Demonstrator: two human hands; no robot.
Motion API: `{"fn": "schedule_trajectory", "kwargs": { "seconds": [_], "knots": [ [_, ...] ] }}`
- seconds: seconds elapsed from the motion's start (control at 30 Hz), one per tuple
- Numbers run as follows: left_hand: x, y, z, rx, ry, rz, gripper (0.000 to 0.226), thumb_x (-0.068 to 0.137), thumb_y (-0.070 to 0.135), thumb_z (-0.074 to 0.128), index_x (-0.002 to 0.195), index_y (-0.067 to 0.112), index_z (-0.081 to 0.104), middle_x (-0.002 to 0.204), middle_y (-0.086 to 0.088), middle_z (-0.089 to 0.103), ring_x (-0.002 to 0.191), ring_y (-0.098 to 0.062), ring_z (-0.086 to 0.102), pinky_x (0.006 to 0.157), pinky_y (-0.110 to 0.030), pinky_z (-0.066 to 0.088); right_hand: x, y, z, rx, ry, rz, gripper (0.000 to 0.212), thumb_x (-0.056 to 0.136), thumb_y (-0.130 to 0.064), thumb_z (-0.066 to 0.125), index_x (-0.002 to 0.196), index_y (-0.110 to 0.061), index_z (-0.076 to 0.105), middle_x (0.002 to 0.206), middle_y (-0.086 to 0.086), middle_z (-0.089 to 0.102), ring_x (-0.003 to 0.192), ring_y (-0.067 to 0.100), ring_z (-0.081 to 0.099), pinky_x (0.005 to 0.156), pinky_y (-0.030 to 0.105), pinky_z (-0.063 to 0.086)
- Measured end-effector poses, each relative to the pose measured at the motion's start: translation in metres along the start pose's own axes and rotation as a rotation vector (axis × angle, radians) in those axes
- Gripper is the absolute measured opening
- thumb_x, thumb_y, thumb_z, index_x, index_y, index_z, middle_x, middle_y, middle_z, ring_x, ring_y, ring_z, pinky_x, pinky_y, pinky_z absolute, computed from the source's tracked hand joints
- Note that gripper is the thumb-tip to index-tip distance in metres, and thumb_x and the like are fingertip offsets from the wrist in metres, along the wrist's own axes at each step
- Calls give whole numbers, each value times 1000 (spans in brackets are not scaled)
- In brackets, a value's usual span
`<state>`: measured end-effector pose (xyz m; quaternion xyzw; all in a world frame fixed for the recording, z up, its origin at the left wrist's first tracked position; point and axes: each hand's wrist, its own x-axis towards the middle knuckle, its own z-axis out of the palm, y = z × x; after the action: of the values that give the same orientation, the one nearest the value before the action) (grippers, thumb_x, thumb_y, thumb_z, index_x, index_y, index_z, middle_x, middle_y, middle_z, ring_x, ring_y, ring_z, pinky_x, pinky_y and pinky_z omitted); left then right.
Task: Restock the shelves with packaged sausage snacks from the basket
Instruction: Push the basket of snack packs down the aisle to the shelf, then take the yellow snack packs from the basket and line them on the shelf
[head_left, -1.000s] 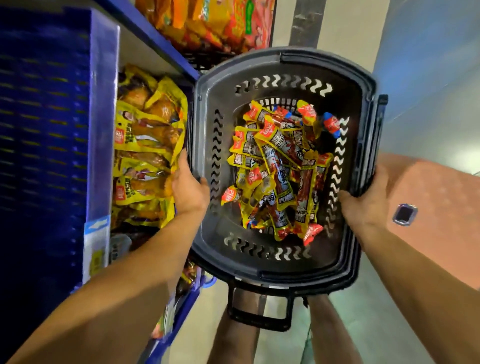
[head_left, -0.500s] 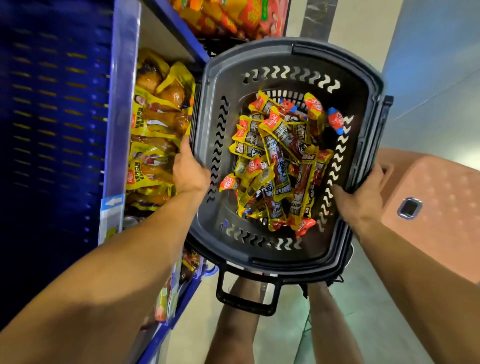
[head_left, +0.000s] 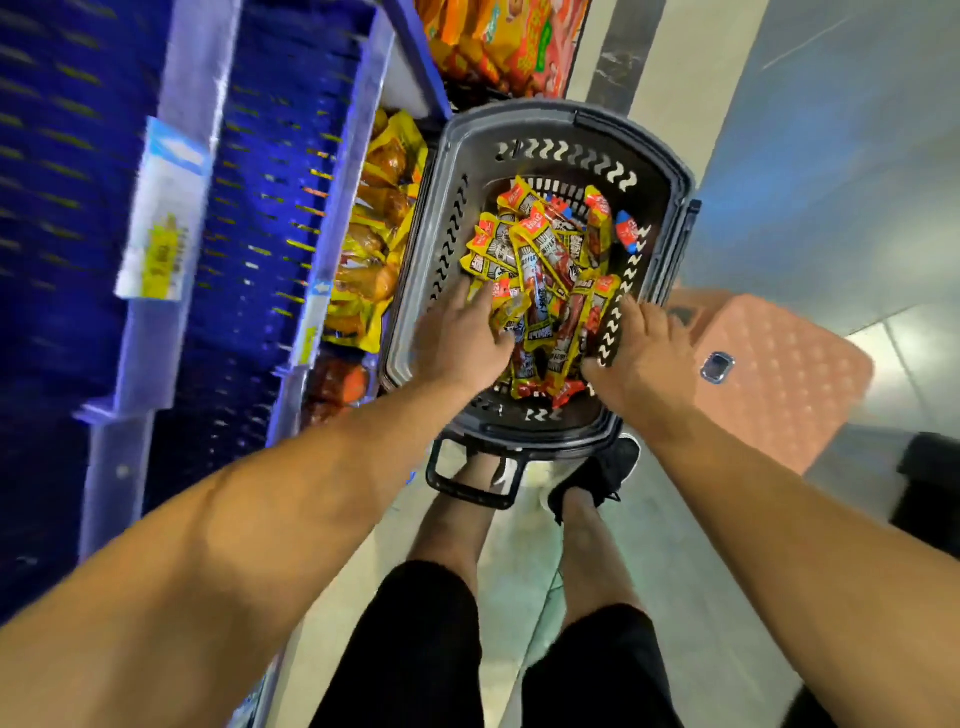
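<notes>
Both hands have left the basket rim & dropped inside: left hand (head_left: 462, 338) lies fingers spread on the sausage snack packs (head_left: 545, 280), right hand (head_left: 641, 345) fingers loosely apart at the pile's right edge, neither clamped on a pack. Grey basket (head_left: 670, 171) sits low by the blue shelf (head_left: 332, 208) w/ yellow packets (head_left: 371, 270), pink stool (head_left: 779, 374) to its right.

pink stool (head_left: 779, 374), black shoe (head_left: 597, 480), tiled floor (head_left: 691, 613)

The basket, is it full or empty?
Partly full. The basket holds a pile of sausage snack packets in its middle; bare wall shows above them.
</notes>
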<state>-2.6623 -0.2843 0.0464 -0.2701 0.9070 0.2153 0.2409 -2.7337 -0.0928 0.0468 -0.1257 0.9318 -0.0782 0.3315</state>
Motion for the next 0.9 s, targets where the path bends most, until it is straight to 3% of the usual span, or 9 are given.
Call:
{"fn": "schedule_trajectory", "kwargs": {
  "seconds": [0.1,0.23,0.33,0.47,0.73,0.9],
  "knots": [
    [-50,20,-22,48,15,105,72,91,47,52,153,23,24,159,-11,21,145,-32,21,116,-44,22,-44,-11,-31,-105,18,-78,84,87,-54,57,155,-17,24,157,12,33,145,36,24,120,46,21],
    [-110,42,-50,121,43,238,71,88,52,48,150,21,30,156,-11,31,140,-35,31,110,-47,33,-103,-11,-72,-125,24,-125,84,86,-59,57,154,-20,26,156,9,34,147,35,20,119,47,21],
    [-149,66,-64,66,125,286,68,87,47,54,148,19,38,154,-11,36,141,-35,32,114,-48,28,-138,-3,-97,-141,58,-158,83,84,-59,58,153,-24,29,154,7,36,146,34,22,118,49,23],
    [-194,103,-75,77,127,253,70,92,49,47,153,26,21,160,-6,22,148,-29,13,119,-48,15,-173,24,-127,-227,54,-200,82,90,-56,53,156,-22,19,161,8,24,150,34,13,122,49,15],
    [-291,176,-67,71,386,154,75,84,54,43,150,20,30,155,-12,32,144,-34,23,115,-53,23,-236,105,-195,-349,158,-457,82,92,-56,52,157,-21,16,162,7,22,150,34,10,120,50,16],
    [-334,194,-74,-2,517,-8,75,85,55,44,151,23,28,158,-8,28,145,-32,21,116,-51,21,-249,111,-233,-471,168,-621,85,94,-58,49,158,-21,8,165,7,16,152,35,7,122,50,12]
  ]
}}
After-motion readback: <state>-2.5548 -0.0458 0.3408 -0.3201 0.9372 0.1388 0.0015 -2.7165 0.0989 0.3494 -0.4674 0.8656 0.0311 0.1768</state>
